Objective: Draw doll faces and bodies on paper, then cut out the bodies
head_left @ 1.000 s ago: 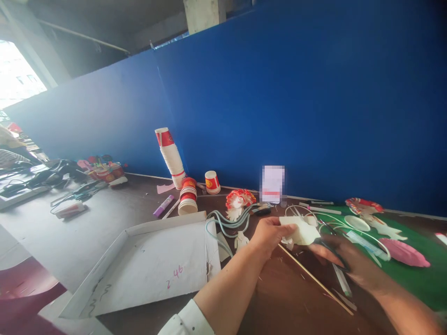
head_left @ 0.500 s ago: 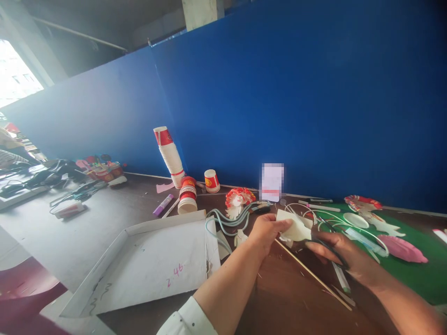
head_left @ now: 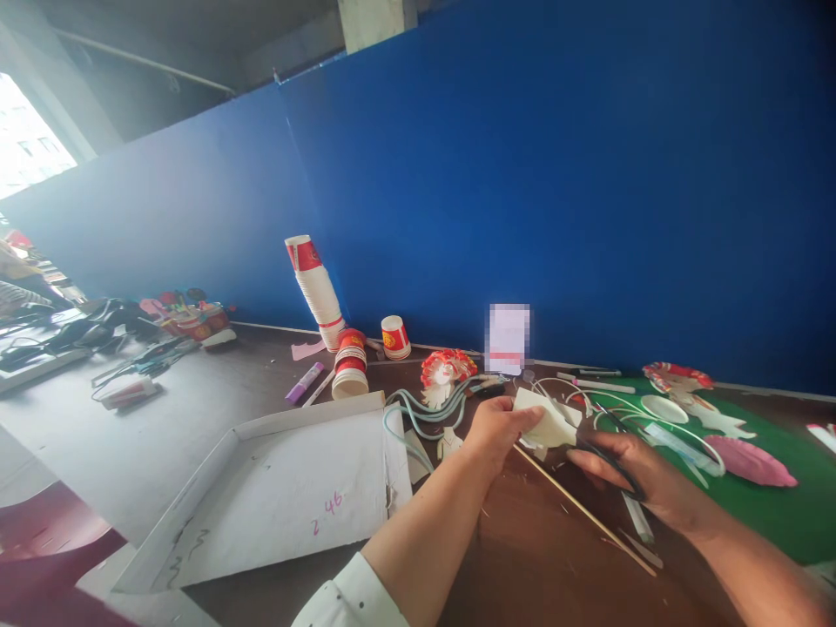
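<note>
My left hand (head_left: 500, 427) pinches a cream-coloured piece of paper (head_left: 547, 425) between thumb and fingers. In my right hand (head_left: 643, 483) are scissors with black handles (head_left: 607, 461), and their blades meet the paper's right side, partly hidden by it. Below the hands a thin wooden stick (head_left: 584, 507) lies slantwise on the brown table. Paper scraps (head_left: 449, 444) are left of my left hand. Behind it sits a red-and-white flower shape cut from a paper cup (head_left: 449, 373).
A shallow white box lid (head_left: 287, 496) lies at left, with a looped grey cable (head_left: 424, 414) beside it. Stacked paper cups (head_left: 320, 296) lean near the blue partition (head_left: 522, 174). On the green mat (head_left: 777, 514) at right lies a pink leaf-shaped piece (head_left: 751, 460).
Both hands stay almost in place, with the paper and scissors still held. The paper's right edge looks slightly different beside the blades. The whole view has shifted very slightly.
</note>
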Available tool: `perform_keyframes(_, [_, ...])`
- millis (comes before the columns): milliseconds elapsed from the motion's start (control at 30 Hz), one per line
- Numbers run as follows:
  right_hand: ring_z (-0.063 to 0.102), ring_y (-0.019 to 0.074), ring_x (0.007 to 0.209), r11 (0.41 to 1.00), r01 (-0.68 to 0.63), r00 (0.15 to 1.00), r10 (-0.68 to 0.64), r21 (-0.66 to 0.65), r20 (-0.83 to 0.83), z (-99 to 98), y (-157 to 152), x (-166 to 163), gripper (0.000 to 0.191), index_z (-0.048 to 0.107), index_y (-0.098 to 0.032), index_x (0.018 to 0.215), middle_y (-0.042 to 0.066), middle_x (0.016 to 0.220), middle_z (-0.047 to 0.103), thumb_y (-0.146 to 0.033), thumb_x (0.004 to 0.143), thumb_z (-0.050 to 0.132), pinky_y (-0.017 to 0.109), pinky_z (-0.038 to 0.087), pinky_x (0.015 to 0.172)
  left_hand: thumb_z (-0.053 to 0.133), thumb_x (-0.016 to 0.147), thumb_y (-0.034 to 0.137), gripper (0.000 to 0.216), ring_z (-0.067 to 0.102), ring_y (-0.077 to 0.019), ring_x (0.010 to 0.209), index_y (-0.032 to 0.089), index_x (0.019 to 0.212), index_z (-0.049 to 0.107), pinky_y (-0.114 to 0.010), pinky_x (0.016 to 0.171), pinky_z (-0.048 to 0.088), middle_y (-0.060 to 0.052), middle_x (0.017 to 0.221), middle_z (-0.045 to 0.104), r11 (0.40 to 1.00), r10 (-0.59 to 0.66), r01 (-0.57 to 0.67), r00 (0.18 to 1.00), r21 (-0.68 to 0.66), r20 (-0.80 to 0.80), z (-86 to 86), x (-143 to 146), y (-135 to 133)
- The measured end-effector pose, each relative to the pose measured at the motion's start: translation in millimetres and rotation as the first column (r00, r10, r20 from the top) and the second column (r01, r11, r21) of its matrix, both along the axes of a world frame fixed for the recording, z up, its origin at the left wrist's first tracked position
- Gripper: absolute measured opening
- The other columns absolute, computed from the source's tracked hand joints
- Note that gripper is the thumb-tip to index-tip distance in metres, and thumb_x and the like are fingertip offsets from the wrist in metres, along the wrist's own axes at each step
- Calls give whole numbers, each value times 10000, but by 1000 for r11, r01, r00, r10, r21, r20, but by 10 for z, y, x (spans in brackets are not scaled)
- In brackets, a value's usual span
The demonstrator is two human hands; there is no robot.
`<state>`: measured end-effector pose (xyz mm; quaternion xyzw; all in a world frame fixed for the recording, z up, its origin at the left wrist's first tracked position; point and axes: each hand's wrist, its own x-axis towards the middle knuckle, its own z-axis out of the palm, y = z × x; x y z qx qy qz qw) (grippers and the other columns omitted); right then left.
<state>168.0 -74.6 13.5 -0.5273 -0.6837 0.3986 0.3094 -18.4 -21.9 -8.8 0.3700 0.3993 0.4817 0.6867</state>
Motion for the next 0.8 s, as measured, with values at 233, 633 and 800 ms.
perform_keyframes(233, [427,131,577,1000,10,1000,-10,10,3,-12,4,-3,520,718,-201,769,-19,578,499,-710,781,611,268,322,542,948,435,449,578,578,-139,626,61,809,739,-292,658,448,-81,734,680,1000,-1,2,999,-13,35,16,3,-12])
perform_keyframes(633, [419,139,575,999,31,999,-31,10,-38,21,-20,-65,548,764,-206,883,-6,599,506,-721,758,626,269,366,532,950,425,443,563,572,-127,620,75,789,727,-273,628,429,-67,727,676,1000,11,-10,999,-25,42,31,16,-20])
perform_keyframes(800, [446,139,592,999,48,998,-48,4,-47,-10,-16,-49,551,779,-205,895,8,653,584,-717,750,637,272,378,554,930,504,400,485,559,-115,611,76,798,721,-250,579,397,-60,724,666,999,12,-10,999,-43,33,-8,28,-6])
